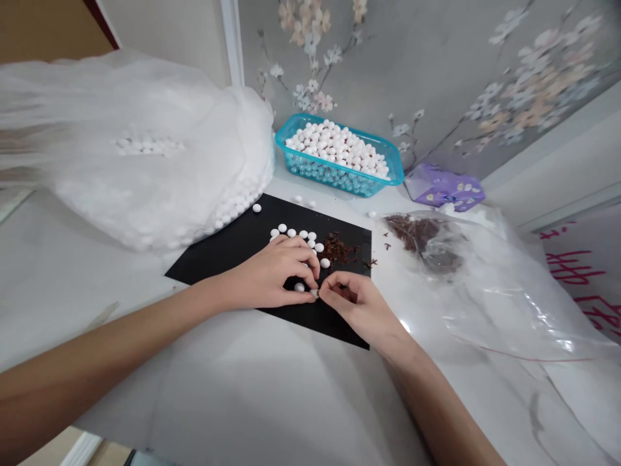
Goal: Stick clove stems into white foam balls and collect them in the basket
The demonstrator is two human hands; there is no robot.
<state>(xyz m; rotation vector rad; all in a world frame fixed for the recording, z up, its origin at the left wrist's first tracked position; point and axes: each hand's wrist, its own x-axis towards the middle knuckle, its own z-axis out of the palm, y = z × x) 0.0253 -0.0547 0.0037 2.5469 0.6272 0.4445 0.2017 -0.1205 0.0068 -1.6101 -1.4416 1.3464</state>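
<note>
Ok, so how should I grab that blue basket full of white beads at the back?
Probably by the flared rim at its two short ends at once, coming from above: the blue basket is long, heaped with white beads, and the wall stands close behind it.

Loose beads (295, 234) on mat (233, 249), basket (334, 176) behind it, big bag (145, 168) left, clear bag (485, 285) right

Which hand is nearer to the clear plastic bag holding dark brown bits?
Right. The right hand lies just left of the clear plastic bag; the left hand is farther left.
</note>
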